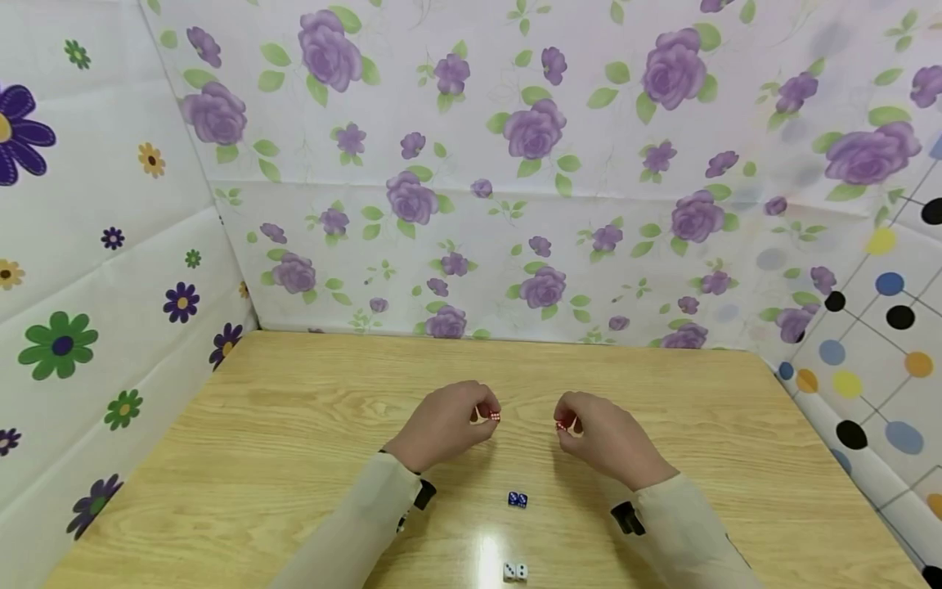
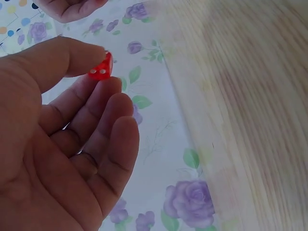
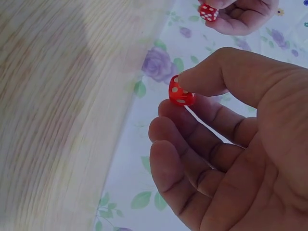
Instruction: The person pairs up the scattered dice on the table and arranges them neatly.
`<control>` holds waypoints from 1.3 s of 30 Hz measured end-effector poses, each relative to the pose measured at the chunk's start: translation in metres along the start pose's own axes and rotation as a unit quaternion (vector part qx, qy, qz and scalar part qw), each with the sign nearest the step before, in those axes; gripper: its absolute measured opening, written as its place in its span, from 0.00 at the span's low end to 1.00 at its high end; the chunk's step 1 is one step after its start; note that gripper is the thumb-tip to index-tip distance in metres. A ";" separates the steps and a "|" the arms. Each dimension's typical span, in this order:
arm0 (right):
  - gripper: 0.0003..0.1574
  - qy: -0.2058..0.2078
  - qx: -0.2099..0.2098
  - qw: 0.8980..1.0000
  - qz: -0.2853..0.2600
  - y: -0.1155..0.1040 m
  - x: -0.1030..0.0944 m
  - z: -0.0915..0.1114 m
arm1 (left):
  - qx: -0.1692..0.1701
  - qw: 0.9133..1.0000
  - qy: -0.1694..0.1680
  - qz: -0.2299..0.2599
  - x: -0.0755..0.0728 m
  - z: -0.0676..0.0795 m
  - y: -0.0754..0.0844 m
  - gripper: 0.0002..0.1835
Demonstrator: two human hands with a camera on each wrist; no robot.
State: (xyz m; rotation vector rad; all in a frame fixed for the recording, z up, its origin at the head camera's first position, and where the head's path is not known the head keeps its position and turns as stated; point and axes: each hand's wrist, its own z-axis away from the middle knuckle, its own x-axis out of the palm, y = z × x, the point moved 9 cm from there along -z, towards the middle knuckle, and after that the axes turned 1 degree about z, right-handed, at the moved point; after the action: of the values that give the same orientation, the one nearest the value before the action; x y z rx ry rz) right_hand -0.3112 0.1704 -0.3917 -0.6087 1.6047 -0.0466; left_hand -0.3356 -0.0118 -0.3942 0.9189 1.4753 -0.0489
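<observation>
Between its thumb and fingertips my left hand [image 1: 450, 424] pinches a red die with white pips [image 2: 102, 67]. My right hand [image 1: 607, 433] likewise holds a second red die [image 3: 180, 91] by the thumb and fingertips. Both hands are raised over the wooden table, a gap between them, the two red dice facing each other. Nearer to me, two blue dice [image 1: 518, 499] sit side by side on the table. Closer still, two white dice with dark pips [image 1: 515, 572] lie side by side at the bottom of the head view.
The light wooden table [image 1: 294, 393] meets a white cloth wall with purple roses [image 1: 545, 286] at the back. A cloth with daisies [image 1: 62, 344] hangs on the left, and one with coloured dots [image 1: 846, 384] on the right. Dark bands circle both wrists.
</observation>
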 end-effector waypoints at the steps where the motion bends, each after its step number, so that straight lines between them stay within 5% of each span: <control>1: 0.07 0.000 0.001 1.000 -0.001 0.000 0.000 0.000 | -0.001 1.000 -0.004 -0.002 0.001 0.000 0.000 0.03; 9: 0.04 -0.011 0.023 1.000 -0.002 0.002 0.003 -0.001 | -0.008 0.999 -0.033 0.014 0.008 0.001 -0.001 0.02; 39: 0.11 -0.071 0.048 0.996 -0.003 0.017 0.037 0.000 | -0.034 0.998 -0.058 0.018 0.020 0.005 -0.013 0.04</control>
State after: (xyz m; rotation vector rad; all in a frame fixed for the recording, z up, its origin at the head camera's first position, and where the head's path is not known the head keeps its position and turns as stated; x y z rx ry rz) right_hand -0.3175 0.1698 -0.4324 -0.5316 1.4550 -0.0826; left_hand -0.3360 -0.0135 -0.4185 0.8720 1.3446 -0.0257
